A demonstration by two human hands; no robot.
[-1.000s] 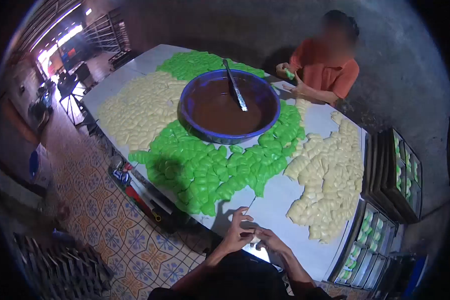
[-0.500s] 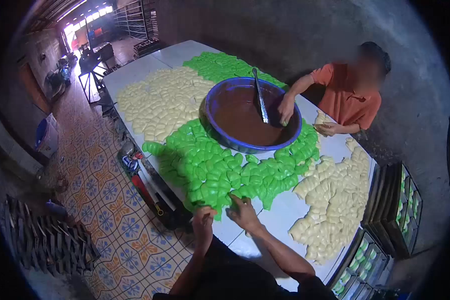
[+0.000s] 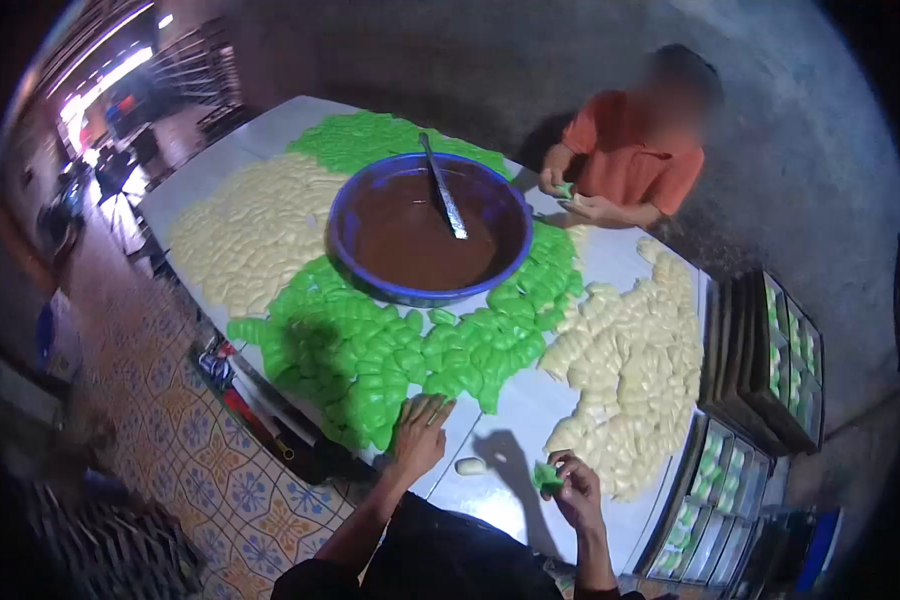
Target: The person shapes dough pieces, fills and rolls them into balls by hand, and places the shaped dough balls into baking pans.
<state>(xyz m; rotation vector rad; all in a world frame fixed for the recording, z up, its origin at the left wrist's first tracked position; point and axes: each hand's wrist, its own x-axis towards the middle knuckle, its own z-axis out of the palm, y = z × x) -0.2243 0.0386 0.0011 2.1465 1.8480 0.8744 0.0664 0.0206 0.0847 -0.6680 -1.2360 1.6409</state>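
My left hand [image 3: 422, 436] lies with its fingers stretched over the front edge of the green dough pieces [image 3: 360, 345]. Raised over the table at the front right, my right hand [image 3: 576, 490] pinches a green dough piece [image 3: 547, 478]. One cream piece [image 3: 470, 466] lies alone on the white tabletop [image 3: 490, 505] between my hands. Cream dough pieces [image 3: 635, 360] cover the right side, beyond my right hand. A blue basin [image 3: 342, 262] of brown filling [image 3: 410, 245], with a metal utensil [image 3: 444, 190] in it, stands amid the green pieces.
Across the table a person in an orange shirt [image 3: 625, 165] holds a green piece. More cream pieces [image 3: 245, 235] lie at the left. Trays with green and white pieces [image 3: 705, 510] stand at the right, by stacked trays [image 3: 770, 365]. Tools [image 3: 260, 410] lie along the left edge.
My right hand has moved from the green pieces to the right and now holds one. My left hand has flattened on the pile. The other person's hand has left the basin.
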